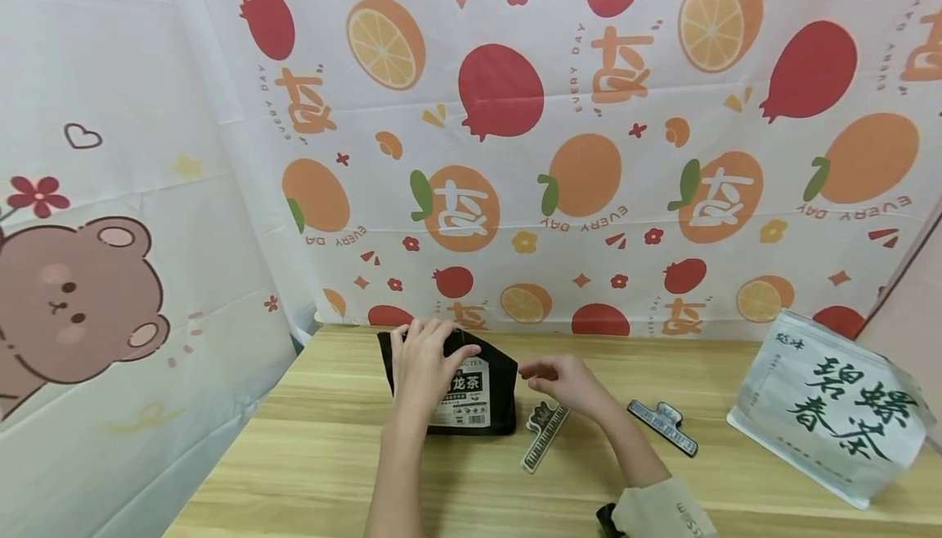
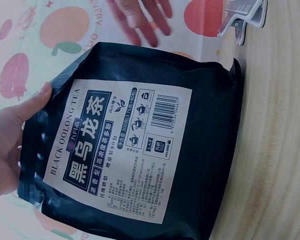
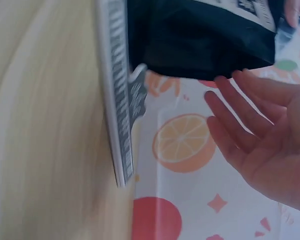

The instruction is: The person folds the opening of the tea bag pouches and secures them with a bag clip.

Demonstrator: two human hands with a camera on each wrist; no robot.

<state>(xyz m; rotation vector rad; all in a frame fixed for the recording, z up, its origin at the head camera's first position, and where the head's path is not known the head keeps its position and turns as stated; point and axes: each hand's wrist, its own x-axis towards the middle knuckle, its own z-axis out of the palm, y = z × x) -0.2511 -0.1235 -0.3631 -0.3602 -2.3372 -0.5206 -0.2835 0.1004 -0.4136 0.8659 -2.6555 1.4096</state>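
Observation:
A black bag of oolong tea (image 2: 210, 130) with a pale printed label stands on the table, its top folded over. My left hand (image 1: 424, 366) grips the bag's top edge, thumb on the front and the other fingers behind it. To the right of the bag is my right hand (image 1: 562, 381), its fingers loosely bent and holding nothing. In the right wrist view its fingertips (image 3: 221, 82) lie at the bag's side edge; whether they touch it I cannot tell. Below that hand lies a clip with a piano-key pattern (image 1: 543, 437), close beside the bag.
Farther right on the wooden table (image 1: 309, 472) lies a second piano-key clip (image 1: 664, 425). A large pale tea bag with dark green lettering (image 1: 832, 407) stands at the table's right side. Behind the table hangs a fruit-print cloth (image 1: 648, 276), and a bear-print cloth (image 1: 184, 276) hangs at left.

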